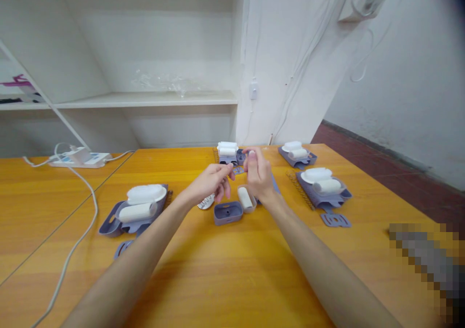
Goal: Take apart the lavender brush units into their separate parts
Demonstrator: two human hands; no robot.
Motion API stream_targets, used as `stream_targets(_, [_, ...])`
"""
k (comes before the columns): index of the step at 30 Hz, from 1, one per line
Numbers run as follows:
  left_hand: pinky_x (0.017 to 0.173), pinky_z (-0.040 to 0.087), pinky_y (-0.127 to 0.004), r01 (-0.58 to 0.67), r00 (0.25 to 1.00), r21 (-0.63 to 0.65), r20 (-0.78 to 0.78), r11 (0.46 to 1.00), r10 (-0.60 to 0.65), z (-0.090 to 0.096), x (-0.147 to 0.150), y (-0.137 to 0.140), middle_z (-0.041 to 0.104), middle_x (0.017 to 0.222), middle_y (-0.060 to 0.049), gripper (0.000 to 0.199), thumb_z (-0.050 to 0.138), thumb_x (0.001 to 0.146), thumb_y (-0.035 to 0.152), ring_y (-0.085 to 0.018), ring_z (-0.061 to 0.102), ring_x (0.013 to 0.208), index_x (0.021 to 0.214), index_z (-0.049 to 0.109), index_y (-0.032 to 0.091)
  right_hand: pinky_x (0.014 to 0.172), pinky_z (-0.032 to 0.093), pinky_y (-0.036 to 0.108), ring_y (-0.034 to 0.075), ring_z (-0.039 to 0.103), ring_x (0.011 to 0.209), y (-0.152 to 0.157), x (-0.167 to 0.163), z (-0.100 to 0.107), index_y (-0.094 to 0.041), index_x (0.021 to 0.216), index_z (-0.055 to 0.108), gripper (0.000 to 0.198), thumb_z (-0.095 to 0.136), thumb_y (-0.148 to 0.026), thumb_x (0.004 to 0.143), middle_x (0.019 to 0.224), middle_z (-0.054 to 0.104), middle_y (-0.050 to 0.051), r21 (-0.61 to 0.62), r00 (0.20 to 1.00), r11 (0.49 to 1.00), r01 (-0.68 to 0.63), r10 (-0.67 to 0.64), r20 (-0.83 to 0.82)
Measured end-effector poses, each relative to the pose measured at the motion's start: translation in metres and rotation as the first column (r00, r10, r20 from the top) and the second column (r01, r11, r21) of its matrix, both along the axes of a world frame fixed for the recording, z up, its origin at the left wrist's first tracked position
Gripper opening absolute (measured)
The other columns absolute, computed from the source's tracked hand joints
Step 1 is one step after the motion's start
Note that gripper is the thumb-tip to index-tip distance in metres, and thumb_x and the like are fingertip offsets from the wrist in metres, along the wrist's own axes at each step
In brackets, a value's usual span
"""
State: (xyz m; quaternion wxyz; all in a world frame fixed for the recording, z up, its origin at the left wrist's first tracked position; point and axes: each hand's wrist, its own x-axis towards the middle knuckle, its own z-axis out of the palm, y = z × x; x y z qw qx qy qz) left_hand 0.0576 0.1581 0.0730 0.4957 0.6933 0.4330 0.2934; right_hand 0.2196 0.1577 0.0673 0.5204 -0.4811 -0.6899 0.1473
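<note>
Above the middle of the table, my left hand point(212, 180) has thumb and forefinger pinched together, the other fingers loosely curled. What it holds, if anything, is too small to name. Just across from it, my right hand point(258, 173) is closed with its fingertips together; its contents are hidden too. Below the hands sits a small grey-purple plastic box point(228, 214). Beside it, a clear tray with a white roll point(245, 198) lies partly under my right hand. A white oval piece with dark wavy lines point(206, 202) is partly covered by my left hand.
Grey-purple part sets with white rolls lie at the left point(138, 211), right point(323, 185), far right point(298, 154) and back point(227, 152). A flat slotted plate point(336, 220) lies at right. A power strip point(80, 158) trails a white cable point(95, 211) along the left.
</note>
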Motion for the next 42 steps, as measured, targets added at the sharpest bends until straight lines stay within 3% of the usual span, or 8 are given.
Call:
stream_targets(3, [0.037, 0.035, -0.023, -0.062, 0.995, -0.142, -0.081, 0.988, 0.050, -0.008, -0.007, 0.002, 0.062, 0.051, -0.005, 0.043, 0.038, 0.084, 0.058, -0.016, 0.052, 0.034, 0.078, 0.053, 0.018, 0.067, 0.040, 0.024, 0.017, 0.059, 0.074, 0.006, 0.007, -0.004, -0.021, 0.105, 0.052, 0.042, 0.019, -0.046, 0.097, 0.083, 0.063, 0.004, -0.022, 0.991, 0.996, 0.085, -0.082, 0.105])
stream_targets(9, [0.065, 0.046, -0.035, -0.066, 0.710, 0.529, -0.571, 0.846, 0.413, -0.022, -0.003, -0.001, 0.067, 0.069, -0.013, 0.041, 0.045, 0.084, 0.052, -0.029, 0.066, 0.072, 0.066, 0.063, 0.020, 0.075, 0.042, 0.033, 0.026, 0.062, 0.088, 0.021, 0.016, -0.013, -0.020, 0.107, 0.060, 0.045, 0.033, -0.053, 0.092, 0.092, 0.067, 0.012, -0.286, 0.877, 0.914, 0.288, -0.132, 0.461])
stream_targets(15, [0.075, 0.045, -0.036, 0.006, 0.504, 0.537, -0.730, 0.844, 0.461, -0.022, 0.010, -0.003, 0.067, 0.089, -0.017, 0.031, 0.047, 0.086, 0.044, -0.030, 0.064, 0.088, 0.096, 0.061, 0.018, 0.079, 0.044, 0.041, 0.032, 0.060, 0.097, 0.014, 0.024, -0.010, -0.018, 0.118, 0.055, 0.054, 0.031, -0.057, 0.090, 0.098, 0.065, 0.017, -0.231, 0.743, 0.882, 0.410, -0.177, 0.645])
stream_targets(22, [0.075, 0.045, -0.039, 0.048, 0.488, 0.547, -0.743, 0.836, 0.458, -0.019, 0.014, -0.005, 0.066, 0.088, -0.020, 0.042, 0.029, 0.093, 0.040, -0.032, 0.065, 0.087, 0.092, 0.063, 0.015, 0.076, 0.047, 0.042, 0.034, 0.061, 0.097, 0.022, 0.044, -0.019, -0.015, 0.112, 0.061, 0.054, 0.057, -0.053, 0.074, 0.109, 0.060, 0.020, -0.381, 0.631, 0.710, 0.592, -0.115, 0.767])
stream_targets(28, [0.076, 0.045, -0.036, -0.010, 0.554, 0.553, -0.691, 0.833, 0.465, -0.017, 0.017, -0.004, 0.067, 0.093, -0.015, 0.019, 0.052, 0.083, 0.033, -0.030, 0.063, 0.090, 0.088, 0.064, 0.019, 0.077, 0.046, 0.042, 0.034, 0.060, 0.097, 0.014, 0.048, 0.010, -0.017, 0.114, 0.061, 0.054, 0.049, -0.055, 0.078, 0.107, 0.059, 0.019, -0.312, 0.620, 0.703, 0.639, -0.231, 0.750])
stream_targets(33, [0.079, 0.044, -0.040, -0.087, 0.664, 0.553, -0.588, 0.829, 0.462, -0.020, 0.023, -0.003, 0.066, 0.077, -0.014, 0.034, 0.045, 0.086, 0.044, -0.031, 0.064, 0.086, 0.074, 0.064, 0.018, 0.077, 0.045, 0.044, 0.035, 0.058, 0.096, -0.002, 0.032, 0.034, -0.020, 0.119, 0.058, 0.058, 0.044, -0.060, 0.080, 0.112, 0.054, 0.019, -0.206, 0.653, 0.763, 0.612, -0.342, 0.676])
stream_targets(39, [0.078, 0.044, -0.041, -0.048, 0.639, 0.581, -0.607, 0.812, 0.472, -0.018, 0.022, -0.003, 0.067, 0.088, -0.016, 0.017, 0.050, 0.084, 0.028, -0.032, 0.064, 0.088, 0.092, 0.062, 0.018, 0.073, 0.046, 0.043, 0.034, 0.060, 0.089, -0.007, 0.016, 0.033, -0.022, 0.115, 0.058, 0.053, 0.045, -0.060, 0.080, 0.103, 0.054, 0.016, -0.194, 0.679, 0.796, 0.573, -0.329, 0.656])
stream_targets(42, [0.077, 0.044, -0.038, -0.197, 0.763, 0.571, -0.421, 0.797, 0.490, -0.013, 0.019, -0.003, 0.067, 0.086, -0.011, 0.020, 0.051, 0.085, 0.035, -0.029, 0.063, 0.086, 0.097, 0.058, 0.021, 0.074, 0.046, 0.043, 0.034, 0.060, 0.089, -0.006, 0.012, 0.028, -0.023, 0.118, 0.057, 0.055, 0.046, -0.062, 0.080, 0.104, 0.053, 0.015, -0.181, 0.699, 0.808, 0.561, -0.346, 0.626])
